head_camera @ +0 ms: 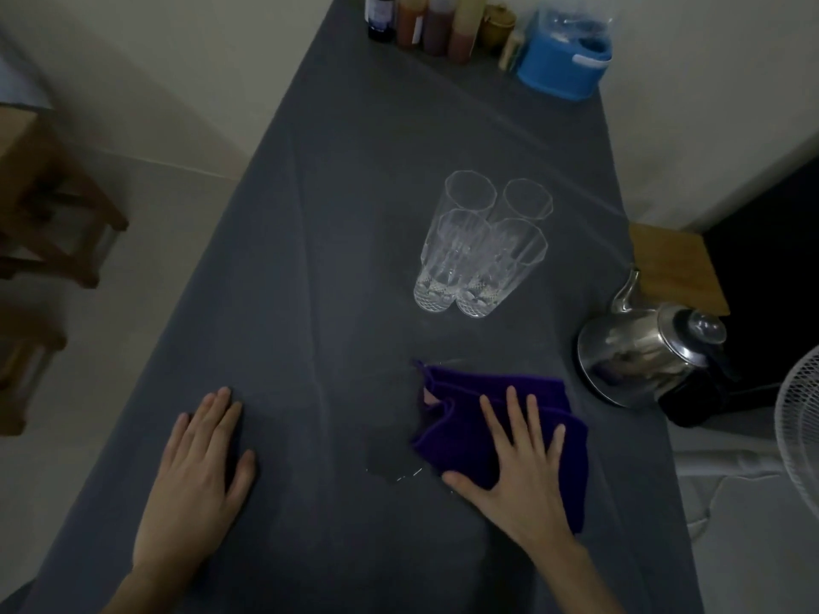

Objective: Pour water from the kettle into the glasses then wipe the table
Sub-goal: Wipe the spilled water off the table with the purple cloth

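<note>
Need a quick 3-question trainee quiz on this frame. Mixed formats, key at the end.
1. True or false: the right hand lies flat, fingers spread, on the purple cloth.
2. Multiple choice: how many glasses stand on the table? A) two B) three C) four
3. Fill in: the kettle stands to the ____ of the glasses, near the table's edge.

Key: 1 true; 2 C; 3 right.
</note>
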The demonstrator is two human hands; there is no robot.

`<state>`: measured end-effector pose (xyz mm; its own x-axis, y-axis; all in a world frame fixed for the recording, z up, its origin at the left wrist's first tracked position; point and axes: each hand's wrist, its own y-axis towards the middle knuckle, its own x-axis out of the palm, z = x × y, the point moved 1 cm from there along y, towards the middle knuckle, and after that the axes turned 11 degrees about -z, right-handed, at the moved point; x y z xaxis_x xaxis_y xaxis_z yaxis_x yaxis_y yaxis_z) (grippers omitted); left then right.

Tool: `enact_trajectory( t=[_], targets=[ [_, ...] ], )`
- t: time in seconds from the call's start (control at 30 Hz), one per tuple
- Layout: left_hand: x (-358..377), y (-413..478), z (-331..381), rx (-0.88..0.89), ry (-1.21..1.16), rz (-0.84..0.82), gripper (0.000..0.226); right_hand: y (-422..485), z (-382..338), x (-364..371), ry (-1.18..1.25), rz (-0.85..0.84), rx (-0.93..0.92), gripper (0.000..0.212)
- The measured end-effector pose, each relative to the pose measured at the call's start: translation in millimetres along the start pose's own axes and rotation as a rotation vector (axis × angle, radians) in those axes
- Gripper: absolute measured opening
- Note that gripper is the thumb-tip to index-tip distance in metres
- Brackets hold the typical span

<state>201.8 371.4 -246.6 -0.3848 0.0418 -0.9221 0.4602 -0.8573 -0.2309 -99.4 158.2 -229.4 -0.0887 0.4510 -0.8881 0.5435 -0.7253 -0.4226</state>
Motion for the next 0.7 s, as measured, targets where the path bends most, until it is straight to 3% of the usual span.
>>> enact_trajectory(
  t=[0.2, 0.33, 0.47, 0.53, 0.63, 0.7],
  targets=[
    [1, 2, 0, -0.001, -0.024, 0.006, 0.063, 13, 19, 3, 0.123, 0.185, 0.052, 0.069],
    [-1, 1, 2, -0.004, -0.029, 0.017, 0.062, 16, 7, -3, 0.472, 0.275, 0.105, 0.074],
    [-1, 0, 3, -0.005, -0.032, 0.019, 0.060, 18, -36, -22, 0.948, 0.149, 0.188, 0.054],
    [-2, 0, 3, -0.007, -0.030, 0.018, 0.060, 24, -63, -27, 1.076, 0.053, 0.178, 0.047],
    [-3, -1, 3, -0.011, -0.021, 0.005, 0.061, 32, -102, -21, 0.831, -0.008, -0.134, 0.028],
    [-3, -1, 2, -0.013, -0.011, -0.006, 0.061, 32, -120, -8, 0.486, -0.060, -0.339, 0.043]
  ],
)
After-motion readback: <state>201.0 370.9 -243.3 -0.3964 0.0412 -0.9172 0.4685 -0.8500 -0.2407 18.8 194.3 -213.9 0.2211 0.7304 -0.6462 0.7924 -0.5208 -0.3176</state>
